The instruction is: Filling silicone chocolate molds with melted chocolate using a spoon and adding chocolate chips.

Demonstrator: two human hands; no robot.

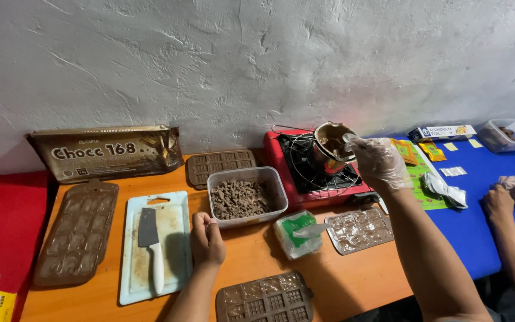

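Nearest, the bare left hand [207,238] rests curled on the table [353,280], holding nothing, beside the tub of chocolate chunks [247,195]. Farther back, the gloved right hand [379,162] pinches a spoon [349,139] in the small pot [331,146] on the red stove [314,170]. I'd stir slowly and scrape the sides.

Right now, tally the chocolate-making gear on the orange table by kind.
Brown moulds: 3: one at left, one by the wall, one at the front edge
Clear mould: 1
Tub of chocolate pieces: 1
Cutting board: 1
Cleaver: 1
Red stove: 1
Total: 8
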